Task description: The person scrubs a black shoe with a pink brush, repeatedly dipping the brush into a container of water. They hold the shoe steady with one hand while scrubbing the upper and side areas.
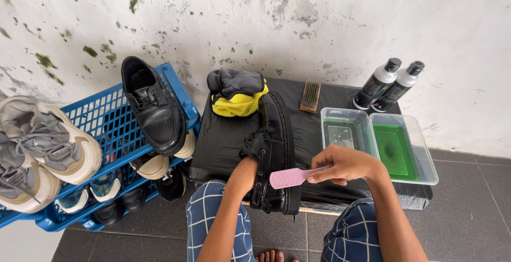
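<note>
I am looking down at a black leather shoe [275,150] lying in the centre of the frame on a low table covered in black plastic sheet [223,139], its sole side turned toward the right. My left hand [254,162] is going down inside the shoe's opening, so the fingers are hidden and I cannot tell how they are closing. My right hand [343,163], just right of centre, is gripping the handle of a pink brush [291,177], fingers wrapped together around it, and the brush head is sitting right against the edge of the shoe's sole.

To the right of that hand, two clear plastic trays are standing side by side and touching: the nearer tray [346,130] is holding darker greenish liquid, and the farther tray [407,150] is holding brighter green liquid. Behind them, in the upper right of the frame, two dark bottles with white shoulders [388,84] are leaning beside each other against the stained white wall [298,17]. A small wooden brush [310,96] is lying above centre, and a grey and yellow cloth bundle [237,92] is resting just beside the shoe's toe.

On the left of the frame a blue plastic crate [114,118] is carrying a second black shoe [151,105] and grey sneakers [40,150], with more footwear under it. My knees in blue checked trousers [221,214] are filling the bottom edge.
</note>
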